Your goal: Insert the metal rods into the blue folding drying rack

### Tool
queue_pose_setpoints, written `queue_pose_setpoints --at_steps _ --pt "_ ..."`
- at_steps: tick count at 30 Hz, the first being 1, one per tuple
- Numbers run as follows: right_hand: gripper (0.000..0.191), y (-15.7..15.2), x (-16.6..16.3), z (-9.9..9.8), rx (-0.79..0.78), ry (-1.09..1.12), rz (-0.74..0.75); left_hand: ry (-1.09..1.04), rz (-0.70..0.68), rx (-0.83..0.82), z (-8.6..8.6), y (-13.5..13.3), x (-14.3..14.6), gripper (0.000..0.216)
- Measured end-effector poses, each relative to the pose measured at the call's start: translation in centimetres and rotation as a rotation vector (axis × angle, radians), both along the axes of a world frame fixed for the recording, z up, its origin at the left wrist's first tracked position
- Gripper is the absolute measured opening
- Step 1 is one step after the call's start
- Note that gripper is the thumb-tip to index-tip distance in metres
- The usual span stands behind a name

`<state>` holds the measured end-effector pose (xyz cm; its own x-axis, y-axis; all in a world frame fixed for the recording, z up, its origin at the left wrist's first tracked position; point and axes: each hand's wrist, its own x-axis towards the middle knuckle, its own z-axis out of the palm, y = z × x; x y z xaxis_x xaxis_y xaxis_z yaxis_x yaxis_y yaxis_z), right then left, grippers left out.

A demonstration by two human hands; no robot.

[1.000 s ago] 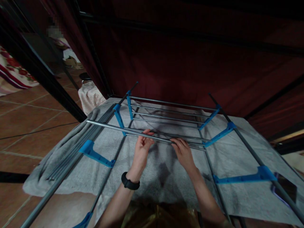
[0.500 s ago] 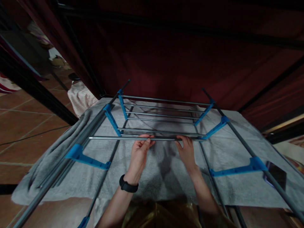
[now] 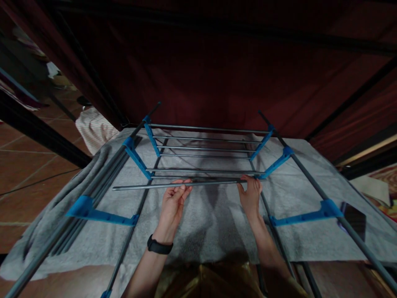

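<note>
A drying rack of grey metal tubes and blue plastic brackets point(image 3: 136, 156) lies flat on a grey towel point(image 3: 201, 223). Both hands hold one loose grey rod point(image 3: 145, 186) across it, just in front of the fitted rails point(image 3: 204, 148). My left hand point(image 3: 173, 198), a black band on its wrist, pinches the rod near its middle. My right hand point(image 3: 250, 194) grips the rod's right end beside a blue bracket point(image 3: 276, 164). The rod's left end sticks out free, past the left bracket.
Long grey side tubes point(image 3: 102, 182) run down the left, and another point(image 3: 313, 178) down the right. A dark phone point(image 3: 353, 215) lies on the towel at the right. Dark red fabric and black poles rise behind. A striped cloth point(image 3: 91, 128) sits on the tiled floor at left.
The rod has swung from slanted to nearly level and come lower in view. My right hand has slid out to its right end by the blue bracket. The view has shifted left.
</note>
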<state>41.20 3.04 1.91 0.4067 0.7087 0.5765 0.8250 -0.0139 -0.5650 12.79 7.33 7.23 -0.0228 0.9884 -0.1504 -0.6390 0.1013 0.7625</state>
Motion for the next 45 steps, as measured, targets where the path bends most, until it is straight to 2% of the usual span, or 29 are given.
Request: queue_pose_setpoints --at_steps 4,8,12,15,18,20,23,27,32,38,45 --pt "0.029 -0.1 0.1 -0.3 0.028 -0.031 -0.025 -0.037 0.029 -0.064 -0.3 0.2 0.1 0.026" --pt "0.053 -0.6 0.5 -0.9 0.113 0.147 -0.147 -0.076 0.071 -0.163 -0.1 0.2 0.2 0.017" --pt "0.076 -1.2 1.6 -1.9 0.185 0.640 -0.294 -0.074 0.112 -0.283 -0.1 0.2 0.2 0.013" --pt "0.070 -1.4 2.3 -2.1 0.318 1.080 -0.337 -0.057 0.139 -0.339 -0.1 0.1 0.2 0.015" --pt "0.055 -1.6 2.8 -1.7 0.352 1.421 -0.232 -0.046 0.152 -0.375 -0.1 0.1 0.2 0.017" --pt "0.044 -1.8 2.8 -1.4 0.321 1.543 -0.111 -0.038 0.155 -0.384 -0.2 0.0 0.3 0.017" --pt "0.033 -2.1 2.6 -1.1 0.300 1.601 0.011 -0.025 0.163 -0.393 -0.6 -0.2 0.3 0.018" --pt "0.027 -2.2 2.5 -1.2 0.318 1.618 0.007 -0.006 0.169 -0.403 -1.3 -0.4 0.5 0.020" --pt "0.035 -2.2 3.1 -1.9 0.345 1.597 -0.038 -0.003 0.191 -0.412 -2.0 -0.5 0.6 0.021" --pt "0.060 -2.5 3.7 -2.8 0.349 1.551 -0.131 -0.007 0.236 -0.386 -2.5 -0.4 -0.5 0.014" --pt "0.056 -3.3 4.8 -4.0 0.305 1.514 -0.161 0.101 0.341 -0.333 -3.9 -0.1 -3.6 0.013"
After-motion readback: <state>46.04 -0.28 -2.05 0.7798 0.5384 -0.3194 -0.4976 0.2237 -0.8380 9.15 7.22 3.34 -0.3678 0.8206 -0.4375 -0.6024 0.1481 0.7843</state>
